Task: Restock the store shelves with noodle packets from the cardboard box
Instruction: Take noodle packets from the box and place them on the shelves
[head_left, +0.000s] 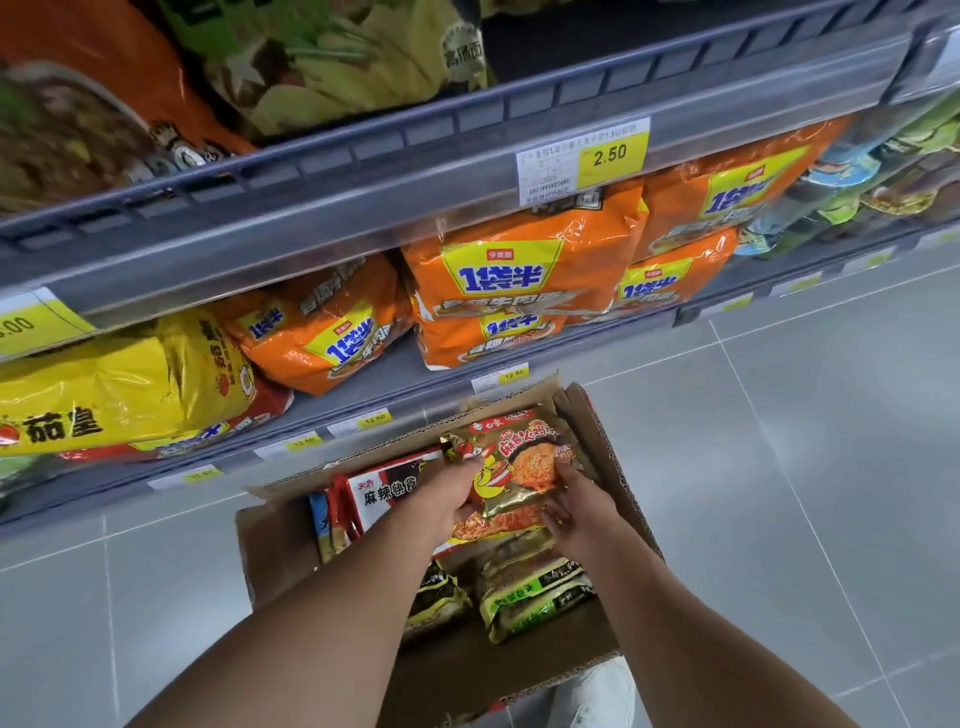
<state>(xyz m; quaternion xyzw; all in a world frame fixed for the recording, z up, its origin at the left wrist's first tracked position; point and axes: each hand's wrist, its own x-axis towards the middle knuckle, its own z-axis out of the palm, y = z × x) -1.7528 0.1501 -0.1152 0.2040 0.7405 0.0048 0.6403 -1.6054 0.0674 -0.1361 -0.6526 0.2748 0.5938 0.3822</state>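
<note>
- The box (609, 470) stands on the floor (789, 467), just before the shelves.
- Both hands reach into it: the left hand (447, 499) holds the left edge of a packet (519, 467), the right hand (576, 506) its right edge.
- That packet sits over others in the box's far right part.
- Upright packets (374, 499) fill the far left part; flat packets (535, 592) lie nearer the person, between the arms.
- Behind the box, the lower shelf (363, 400) carries stacked packs (498, 275), with a bigger pack (119, 384) at its left.
- The upper shelf (363, 208) bears further packs (104, 104), and a price tag (582, 158) hangs on its rail.
</note>
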